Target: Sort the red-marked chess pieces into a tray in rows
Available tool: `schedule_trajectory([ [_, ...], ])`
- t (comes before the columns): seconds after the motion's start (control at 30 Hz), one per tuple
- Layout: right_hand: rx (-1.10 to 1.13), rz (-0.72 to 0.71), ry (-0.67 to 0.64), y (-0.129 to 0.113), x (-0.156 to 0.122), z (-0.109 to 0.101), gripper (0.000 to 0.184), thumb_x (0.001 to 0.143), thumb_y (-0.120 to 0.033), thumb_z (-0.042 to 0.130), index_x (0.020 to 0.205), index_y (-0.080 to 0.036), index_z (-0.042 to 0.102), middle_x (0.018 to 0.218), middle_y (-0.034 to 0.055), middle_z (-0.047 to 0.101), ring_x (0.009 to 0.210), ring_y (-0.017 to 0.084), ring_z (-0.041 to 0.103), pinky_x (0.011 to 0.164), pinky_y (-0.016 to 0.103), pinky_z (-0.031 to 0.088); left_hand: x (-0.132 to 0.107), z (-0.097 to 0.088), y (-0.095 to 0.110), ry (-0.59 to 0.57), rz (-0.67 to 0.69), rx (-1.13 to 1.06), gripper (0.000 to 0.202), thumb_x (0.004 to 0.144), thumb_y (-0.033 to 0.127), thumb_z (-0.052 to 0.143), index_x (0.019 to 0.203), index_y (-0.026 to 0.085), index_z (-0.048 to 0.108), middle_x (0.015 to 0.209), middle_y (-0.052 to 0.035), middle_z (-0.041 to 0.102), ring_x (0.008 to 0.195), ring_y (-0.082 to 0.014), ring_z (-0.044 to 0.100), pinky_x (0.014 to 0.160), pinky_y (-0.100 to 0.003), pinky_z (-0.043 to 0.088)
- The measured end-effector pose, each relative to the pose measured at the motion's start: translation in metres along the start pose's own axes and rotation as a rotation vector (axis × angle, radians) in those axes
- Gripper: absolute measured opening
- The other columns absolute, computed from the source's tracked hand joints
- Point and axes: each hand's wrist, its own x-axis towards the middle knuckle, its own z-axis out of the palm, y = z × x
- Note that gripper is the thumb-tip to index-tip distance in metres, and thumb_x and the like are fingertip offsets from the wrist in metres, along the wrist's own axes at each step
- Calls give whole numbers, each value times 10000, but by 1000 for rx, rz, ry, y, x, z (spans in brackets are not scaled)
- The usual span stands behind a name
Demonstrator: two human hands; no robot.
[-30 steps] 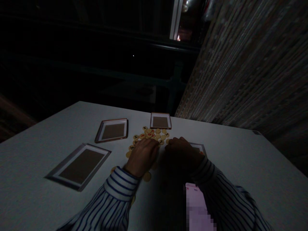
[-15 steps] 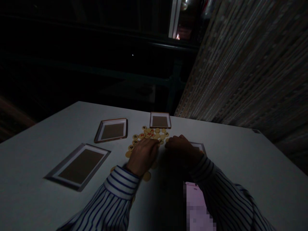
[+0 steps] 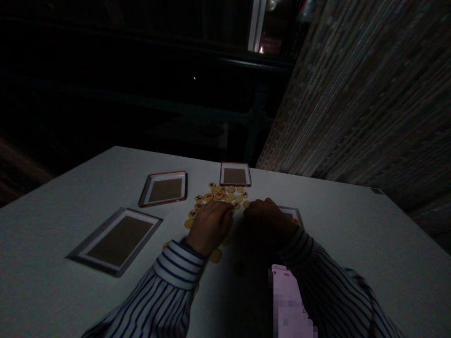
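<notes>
Several round yellow game pieces (image 3: 221, 195) with red or black marks lie scattered in the middle of a pale table (image 3: 352, 234). My left hand (image 3: 209, 225) lies palm down on the near part of the pile, fingers curled over the pieces. My right hand (image 3: 268, 217) rests beside it in shadow, fingers bent onto the table at the pile's right edge. What either hand holds is hidden. Both sleeves are striped.
Shallow rectangular trays with brown insides lie around the pile: a large tray (image 3: 116, 240) at the near left, a second tray (image 3: 165, 188) behind it, a small tray (image 3: 235, 174) at the back, another tray (image 3: 294, 214) partly under my right wrist. A woven wall (image 3: 369, 94) rises on the right.
My hands have hardly moved; the right one shifted slightly. The view tilted a little.
</notes>
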Motion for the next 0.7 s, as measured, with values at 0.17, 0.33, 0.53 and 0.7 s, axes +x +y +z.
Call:
schedule_trajectory([
  [0.17, 12, 17, 22, -4, -1, 0, 193, 842, -288, 451, 830, -165, 598, 899, 86, 620, 829, 208, 563, 694, 337, 359, 0, -1, 1, 0, 7, 2, 185, 851, 201, 436, 935, 167, 597, 905, -58, 655, 852, -191, 587, 784, -373, 469],
  [0.33, 1, 51, -10, -4, 3, -3, 204, 840, -287, 444, 875, -153, 594, 925, 108, 631, 863, 215, 573, 714, 340, 371, 0, -3, 3, 21, 10, 3, 175, 847, 205, 445, 927, 171, 597, 888, -53, 655, 832, -190, 588, 769, -371, 475],
  [0.53, 249, 82, 88, 13, 6, -7, 197, 794, -310, 491, 860, -182, 625, 835, 49, 664, 738, 152, 591, 627, 253, 374, 0, -1, 2, 68, -4, -71, 185, 831, 170, 459, 960, 175, 591, 924, -51, 652, 884, -185, 583, 813, -369, 470],
  [0.7, 692, 82, 160, 23, 2, -8, 211, 768, -320, 536, 887, -175, 632, 735, -1, 649, 642, 104, 563, 582, 209, 390, 0, 0, 4, 83, 60, -151, 240, 787, 168, 523, 1025, 179, 554, 990, -66, 633, 948, -194, 568, 850, -374, 460],
])
